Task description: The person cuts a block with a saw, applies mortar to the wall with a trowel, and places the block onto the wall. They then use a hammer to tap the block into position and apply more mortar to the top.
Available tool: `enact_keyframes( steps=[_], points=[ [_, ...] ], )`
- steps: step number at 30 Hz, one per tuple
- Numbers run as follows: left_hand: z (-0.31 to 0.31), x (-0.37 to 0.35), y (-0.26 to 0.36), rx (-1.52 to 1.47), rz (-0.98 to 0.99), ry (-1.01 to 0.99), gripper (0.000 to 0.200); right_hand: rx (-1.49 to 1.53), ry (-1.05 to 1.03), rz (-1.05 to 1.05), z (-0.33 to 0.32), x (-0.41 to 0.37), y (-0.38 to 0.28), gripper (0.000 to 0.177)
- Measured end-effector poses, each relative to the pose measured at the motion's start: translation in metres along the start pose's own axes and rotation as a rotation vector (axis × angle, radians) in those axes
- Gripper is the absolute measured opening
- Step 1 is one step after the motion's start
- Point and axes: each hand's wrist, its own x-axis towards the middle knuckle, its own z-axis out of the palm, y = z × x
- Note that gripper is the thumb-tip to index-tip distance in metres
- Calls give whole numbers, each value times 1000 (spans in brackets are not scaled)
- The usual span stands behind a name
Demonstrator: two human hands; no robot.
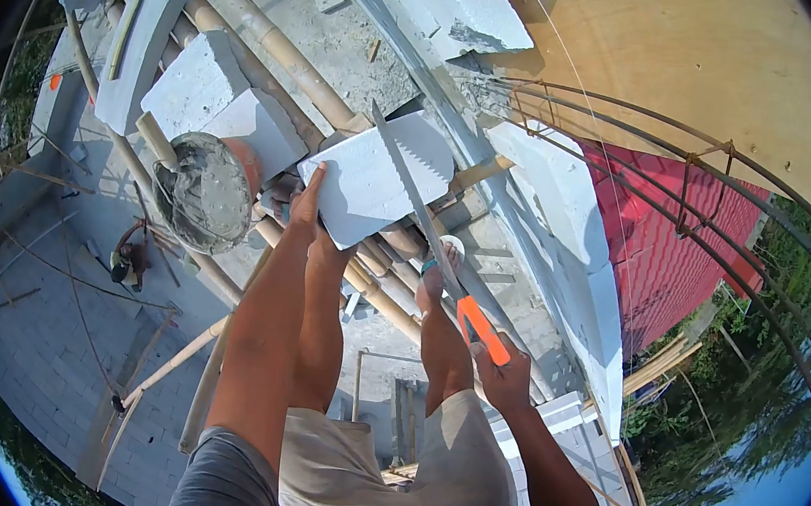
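Observation:
My left hand (306, 201) grips the left edge of a white lightweight concrete block (368, 190), thumb side on the edge and the other fingers mostly hidden. The block lies tilted over the bamboo poles in front of my legs. My right hand (503, 374) is closed around the orange handle of a hand saw (419, 203). Its long toothed blade slants up and left across the right part of the block. Whether the teeth have cut into the block I cannot make out; a jagged shadow falls beside the blade.
Left of the block stands a bucket of wet mortar (204, 197), near more white blocks (196, 83). Bamboo poles (284, 48) form the footing. Steel bars (684, 188) arch on the right beside a white wall (554, 204). Far below left, another person (131, 259) is on the lower level.

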Motion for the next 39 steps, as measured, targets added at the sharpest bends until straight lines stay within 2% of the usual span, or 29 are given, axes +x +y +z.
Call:
enact_keyframes(
  steps=[1, 5, 7, 9, 12, 15, 18, 20, 22, 24, 32, 34, 37, 39],
  points=[
    [7, -10, 1, -27, -40, 84, 104, 0, -3, 0, 0, -1, 1, 25],
    [21, -26, 11, 26, -65, 200, 103, 8, 17, -78, 2, 3, 0, 24],
    [21, -27, 3, 8, -62, 169, 100, -15, -3, -73, 0, -1, 5, 24],
    [19, -28, -6, -7, -53, 143, 97, 21, -40, 48, 1, -1, 14, 24],
    [18, -18, -26, 50, 9, 90, 91, 29, -34, 44, 2, -1, 10, 27],
    [17, -3, -37, 30, 7, 167, 88, 8, 31, -30, 5, 0, 2, 28],
    [18, -3, -35, 108, -64, 208, 86, 11, 22, -12, 4, -2, 3, 27],
    [27, -24, -25, -28, 9, 159, 88, 32, 10, 21, 4, -4, 4, 26],
    [21, -19, -26, 65, 14, 230, 91, 59, -19, 55, 6, -5, 1, 26],
    [15, -17, -22, 282, -53, 258, 93, 6, -21, 39, 3, -5, -8, 25],
    [13, -29, -8, 280, -105, 274, 105, -71, -59, -54, -7, -2, -30, 25],
    [0, -13, -23, 160, -40, 181, 108, -87, -66, -74, -9, 0, -31, 16],
    [-7, 2, -37, 159, 48, 183, 111, -132, -108, -58, -12, 1, -27, 23],
    [-12, 6, -37, 190, 41, 198, 110, -110, -91, -86, -9, 1, -24, 22]
  ],
)
